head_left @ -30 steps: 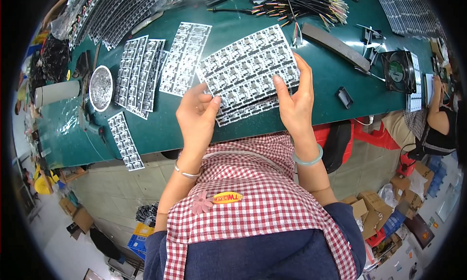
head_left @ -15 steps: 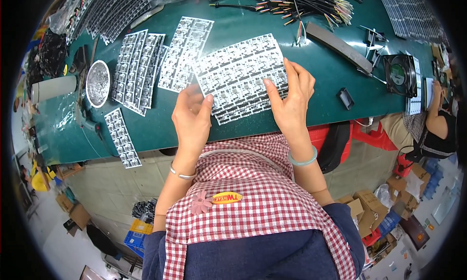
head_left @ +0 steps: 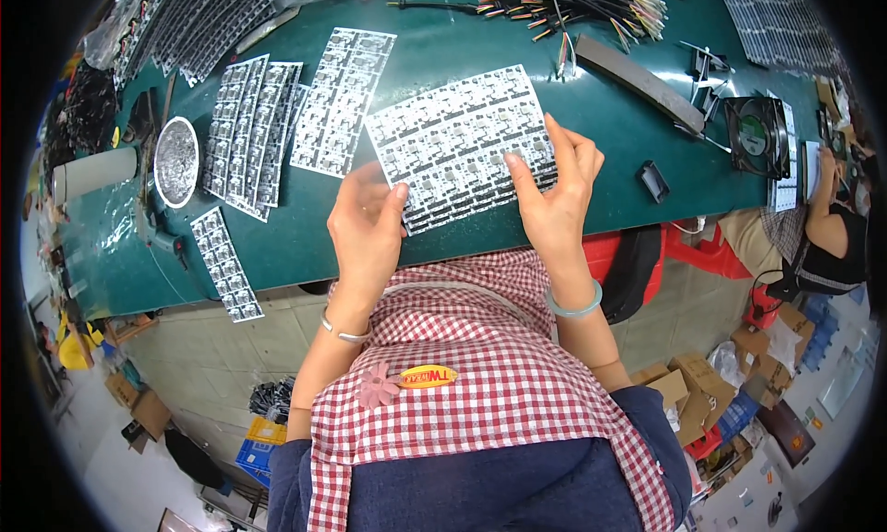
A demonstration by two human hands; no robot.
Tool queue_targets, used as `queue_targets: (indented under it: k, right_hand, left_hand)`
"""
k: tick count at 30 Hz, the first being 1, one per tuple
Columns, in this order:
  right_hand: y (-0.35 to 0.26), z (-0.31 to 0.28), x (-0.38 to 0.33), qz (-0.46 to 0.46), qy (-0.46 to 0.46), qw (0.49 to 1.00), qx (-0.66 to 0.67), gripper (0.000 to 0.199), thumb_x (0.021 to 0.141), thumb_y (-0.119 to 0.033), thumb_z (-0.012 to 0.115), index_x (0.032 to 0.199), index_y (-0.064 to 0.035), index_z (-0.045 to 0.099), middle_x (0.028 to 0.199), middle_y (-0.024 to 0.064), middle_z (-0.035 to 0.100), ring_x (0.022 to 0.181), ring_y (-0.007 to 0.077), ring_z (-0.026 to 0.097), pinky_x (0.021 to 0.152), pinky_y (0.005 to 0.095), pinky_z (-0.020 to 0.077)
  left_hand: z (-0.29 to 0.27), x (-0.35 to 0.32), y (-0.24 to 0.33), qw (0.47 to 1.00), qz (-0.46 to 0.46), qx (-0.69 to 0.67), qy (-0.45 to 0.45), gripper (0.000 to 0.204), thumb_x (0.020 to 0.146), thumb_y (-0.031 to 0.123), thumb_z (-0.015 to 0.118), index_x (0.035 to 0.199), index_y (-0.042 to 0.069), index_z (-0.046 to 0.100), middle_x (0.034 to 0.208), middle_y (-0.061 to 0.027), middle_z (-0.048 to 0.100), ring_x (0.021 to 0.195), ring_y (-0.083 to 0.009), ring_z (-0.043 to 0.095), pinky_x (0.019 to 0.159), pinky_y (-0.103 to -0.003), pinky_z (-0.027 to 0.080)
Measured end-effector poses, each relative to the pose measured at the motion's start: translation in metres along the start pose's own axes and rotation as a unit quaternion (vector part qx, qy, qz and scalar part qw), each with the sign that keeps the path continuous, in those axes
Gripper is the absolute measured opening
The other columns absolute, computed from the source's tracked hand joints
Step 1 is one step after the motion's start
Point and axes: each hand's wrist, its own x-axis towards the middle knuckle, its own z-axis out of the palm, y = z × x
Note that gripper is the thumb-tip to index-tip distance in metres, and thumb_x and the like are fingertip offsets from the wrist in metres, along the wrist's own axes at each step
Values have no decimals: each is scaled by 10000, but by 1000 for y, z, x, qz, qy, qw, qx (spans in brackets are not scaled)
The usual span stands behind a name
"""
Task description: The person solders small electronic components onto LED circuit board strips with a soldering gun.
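My two hands hold a stack of white circuit board panels (head_left: 467, 139) with dark printed patterns, tilted a little above the near part of the table. My left hand (head_left: 367, 223) grips the lower left corner, thumb on top and fingers behind. On the right side, my right hand (head_left: 559, 190) has its thumb on the top face and its fingers round the edge. The lower edges of several panels show in steps. Just left of the stack lie flat white panels (head_left: 342, 102). Further left is a fanned pile of panels (head_left: 242, 135), with a narrow board strip (head_left: 226, 264) nearer me.
A round bowl (head_left: 176, 163) of grey bits and a corded tool (head_left: 164, 241) are at left. Behind lie a cable bundle (head_left: 601, 10) and a long grey bar (head_left: 637, 84). A small black case (head_left: 654, 182) and a fan (head_left: 756, 137) stand right, near another person (head_left: 827, 227).
The stack has turned slightly in my hands, and its lower edges sit closer together. Both hands keep their grip. The view has shifted a little.
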Motion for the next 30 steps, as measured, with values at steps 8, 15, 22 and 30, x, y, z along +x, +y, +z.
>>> queue_targets:
  k: [8,15,22,30]
  right_hand:
    - [2,1,-3,-11,-1,1000,6,560,793,-151,749,1257,81,536,1139,177,499,1069,317,417,940,424,367]
    - [-1,0,-4,-1,-5,1000,13,558,787,-128,756,1251,90,534,1156,175,493,1092,314,406,945,418,370]
    - [0,0,-4,-11,2,1000,10,561,780,-118,761,1251,88,535,1167,171,491,1102,313,402,949,414,369]
    - [-1,0,-3,18,-5,999,30,564,767,-119,772,1241,82,541,1163,172,494,1104,313,409,955,415,367]
  left_hand:
    - [0,1,4,999,6,42,1,347,890,47,667,1183,-84,535,798,-74,652,562,-51,532,449,-188,418]
    - [-2,2,4,999,6,54,-4,345,889,45,670,1188,-80,553,796,-72,656,557,-46,526,440,-186,404]
    - [-2,4,3,997,34,66,5,346,890,43,668,1194,-80,560,804,-71,660,569,-44,532,447,-184,411]
    - [-1,4,0,1000,-6,14,-10,425,874,57,692,1228,-81,501,836,-78,652,645,-53,574,468,-179,429]
